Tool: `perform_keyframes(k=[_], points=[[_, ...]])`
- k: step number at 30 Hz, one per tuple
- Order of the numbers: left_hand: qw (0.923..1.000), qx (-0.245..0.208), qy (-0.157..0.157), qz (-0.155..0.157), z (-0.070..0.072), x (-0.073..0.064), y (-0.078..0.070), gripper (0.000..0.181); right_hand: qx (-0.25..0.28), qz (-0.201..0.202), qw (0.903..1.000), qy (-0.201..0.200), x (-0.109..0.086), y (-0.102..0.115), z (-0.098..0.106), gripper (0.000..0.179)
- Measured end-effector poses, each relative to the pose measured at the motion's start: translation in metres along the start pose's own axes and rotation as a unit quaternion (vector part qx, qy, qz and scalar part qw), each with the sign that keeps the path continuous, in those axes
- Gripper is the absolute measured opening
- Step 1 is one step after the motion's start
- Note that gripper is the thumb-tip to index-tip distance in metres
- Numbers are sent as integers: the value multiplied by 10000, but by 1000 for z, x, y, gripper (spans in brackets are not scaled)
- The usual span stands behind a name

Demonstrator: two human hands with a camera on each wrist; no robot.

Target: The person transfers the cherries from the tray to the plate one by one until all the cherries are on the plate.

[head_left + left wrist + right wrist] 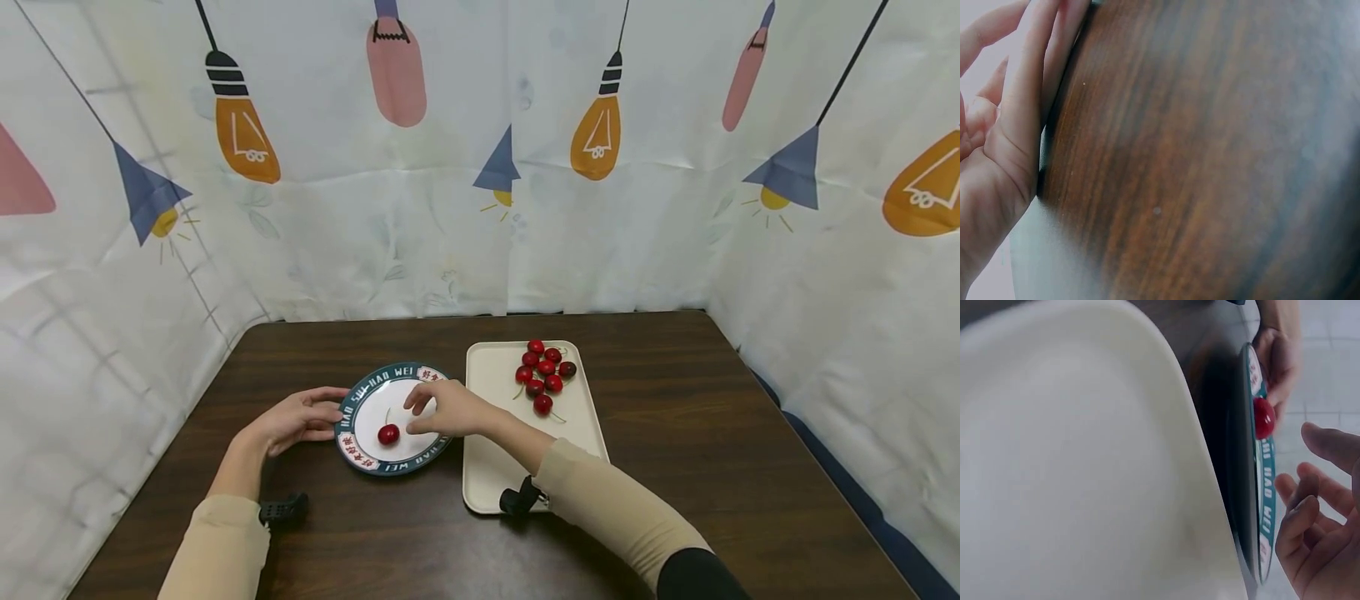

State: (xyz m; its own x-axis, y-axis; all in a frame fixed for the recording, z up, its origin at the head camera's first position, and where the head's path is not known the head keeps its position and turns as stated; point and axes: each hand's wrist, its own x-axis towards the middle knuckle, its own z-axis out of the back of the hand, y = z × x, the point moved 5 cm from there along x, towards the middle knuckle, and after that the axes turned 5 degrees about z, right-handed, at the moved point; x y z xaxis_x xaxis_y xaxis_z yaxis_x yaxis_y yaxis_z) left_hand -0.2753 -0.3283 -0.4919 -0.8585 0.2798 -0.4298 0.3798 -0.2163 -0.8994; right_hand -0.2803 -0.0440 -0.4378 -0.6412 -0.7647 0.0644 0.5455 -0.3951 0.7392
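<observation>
From my seat at the feed, I have a single red cherry point(388, 434) lying on the white middle of the round plate point(398, 469), between my two hands, its thin stem point(387, 415) pointing toward the far rim. My right hand point(450, 408) hangs over the plate's right side, just right of the cherry; its thumb and forefinger stand apart with nothing between them, and the right wrist view shows the other fingers loosely bent. My left hand point(300, 421) is at the plate's left rim, touching it with fairly straight fingers, the cherry near it on the inner side. Right of the plate, just beside it on the dark tabletop point(360, 533), I see a cream tray point(487, 454) with a cluster of cherries point(546, 367) at its far end, well apart from my left hand. My right forearm point(521, 437) crosses above that tray.
</observation>
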Motion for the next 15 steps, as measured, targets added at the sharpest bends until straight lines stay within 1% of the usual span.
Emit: perform_keyframes(k=[9, 15], points=[[10000, -30, 13, 27, 1, 1, 0, 65, -90, 20, 9999, 57, -19, -5, 18, 33], [10000, -20, 60, 19, 1, 1, 1, 65, -176, -71, 9998, 41, -34, -12, 27, 32]])
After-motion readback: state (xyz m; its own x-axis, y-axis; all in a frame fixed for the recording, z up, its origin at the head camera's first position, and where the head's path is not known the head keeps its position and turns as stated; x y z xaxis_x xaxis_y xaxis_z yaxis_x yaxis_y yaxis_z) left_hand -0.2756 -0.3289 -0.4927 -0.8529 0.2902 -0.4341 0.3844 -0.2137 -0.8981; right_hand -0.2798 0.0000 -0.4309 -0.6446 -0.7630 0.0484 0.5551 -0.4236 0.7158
